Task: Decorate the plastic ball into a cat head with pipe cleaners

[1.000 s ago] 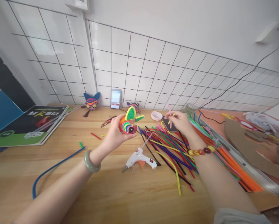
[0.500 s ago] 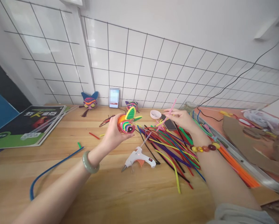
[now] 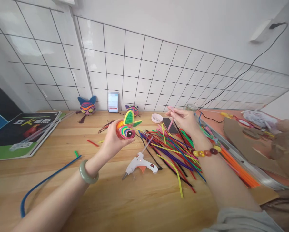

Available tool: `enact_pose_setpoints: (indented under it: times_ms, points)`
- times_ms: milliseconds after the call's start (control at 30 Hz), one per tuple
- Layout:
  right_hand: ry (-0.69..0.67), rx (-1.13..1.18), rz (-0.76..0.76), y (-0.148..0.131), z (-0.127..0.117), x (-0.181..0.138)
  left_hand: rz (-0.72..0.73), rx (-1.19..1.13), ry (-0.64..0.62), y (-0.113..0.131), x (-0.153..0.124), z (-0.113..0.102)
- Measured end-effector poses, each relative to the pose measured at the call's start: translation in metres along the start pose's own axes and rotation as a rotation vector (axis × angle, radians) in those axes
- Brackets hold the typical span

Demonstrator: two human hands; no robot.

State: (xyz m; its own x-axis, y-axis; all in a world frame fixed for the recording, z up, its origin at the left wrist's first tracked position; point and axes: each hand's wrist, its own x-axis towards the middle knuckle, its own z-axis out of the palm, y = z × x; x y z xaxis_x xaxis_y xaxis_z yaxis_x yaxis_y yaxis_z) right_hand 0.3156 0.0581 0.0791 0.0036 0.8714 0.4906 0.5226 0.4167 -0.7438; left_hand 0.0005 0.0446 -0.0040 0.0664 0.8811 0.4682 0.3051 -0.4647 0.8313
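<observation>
My left hand (image 3: 112,134) is wrapped round a colourful pipe-cleaner animal head (image 3: 126,129) with green-and-yellow ears and a ringed eye, held above the table. My right hand (image 3: 182,119) pinches a pink pipe cleaner (image 3: 170,124) over the far end of the pile. Below and between the hands lies a white glue gun (image 3: 140,162), its small light on and a glue stick in its back. Many coloured pipe cleaners (image 3: 175,158) are heaped to its right. A yellow pipe cleaner (image 3: 164,133) sticks up from that heap near my right hand.
Two finished-looking animal heads, one blue-eared (image 3: 86,105) and one smaller (image 3: 133,109), stand by the wall beside a propped phone (image 3: 113,102). A pink bowl (image 3: 157,118) sits behind the heap. A book (image 3: 30,132) and a bent blue pipe cleaner (image 3: 45,178) lie left; cardboard (image 3: 246,141) lies right.
The pink pipe cleaner in my right hand has swung from slanting up to pointing down. The yellow one has left that hand. The view has shifted slightly right.
</observation>
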Motion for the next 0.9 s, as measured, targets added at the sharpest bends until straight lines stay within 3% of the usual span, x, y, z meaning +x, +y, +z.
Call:
enact_pose_setpoints:
  times_ms: [133, 233, 433, 667, 900]
  points:
    - [-0.200, -0.125, -0.268, -0.041, 0.020, -0.021, 0.024, 0.004, 0.004, 0.006, -0.002, 0.001]
    - [-0.257, -0.174, -0.414, -0.065, 0.039, -0.039, 0.052, -0.002, 0.009, 0.010, -0.005, 0.002]
    - [-0.217, -0.122, -0.409, -0.084, 0.064, -0.057, 0.059, -0.140, -0.107, 0.017, -0.012, 0.008]
    - [-0.175, -0.093, -0.389, -0.092, 0.076, -0.051, 0.089, -0.008, -0.111, 0.028, -0.019, 0.008]
    - [-0.209, -0.242, -0.403, -0.090, 0.080, -0.051, 0.060, 0.028, -0.167, 0.039, -0.020, 0.004]
